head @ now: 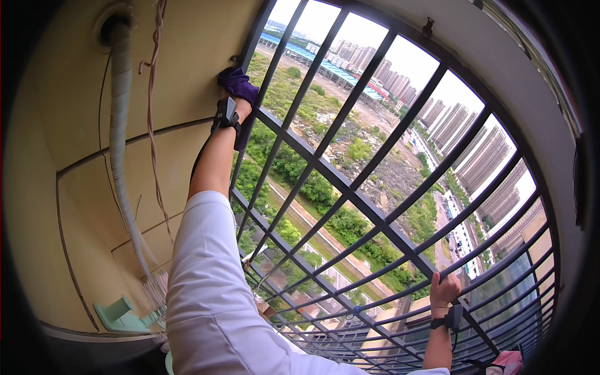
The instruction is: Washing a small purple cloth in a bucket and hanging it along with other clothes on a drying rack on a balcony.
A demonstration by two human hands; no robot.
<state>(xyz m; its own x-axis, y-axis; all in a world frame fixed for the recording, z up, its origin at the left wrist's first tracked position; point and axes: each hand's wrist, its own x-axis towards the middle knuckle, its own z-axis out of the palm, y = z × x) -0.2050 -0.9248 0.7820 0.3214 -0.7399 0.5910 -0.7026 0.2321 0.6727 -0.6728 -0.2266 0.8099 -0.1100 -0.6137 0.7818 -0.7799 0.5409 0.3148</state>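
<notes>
At the upper left, my left hand (242, 106) is bunched in a dark purple cloth (238, 84), which hides most of the fingers. The cloth presses against the end of a dark metal window grille (349, 191), where it meets the tiled wall; a strip of it hangs below the wrist. My right hand (445, 289), lower right, is wrapped around the grille's thick crossbar, thumb on the near side. A black wrist device (225, 114) is strapped to my left wrist, and another black wrist device (453, 318) to my right.
A wrapped pipe (121, 117) leaves a wall hole and runs down the beige tiled wall (197, 42). Twisted wires (153, 108) dangle beside it. Low at left are a mint-green plastic piece (121, 316) and thin hangers or wires (157, 290). Pink fabric (508, 362) shows bottom right.
</notes>
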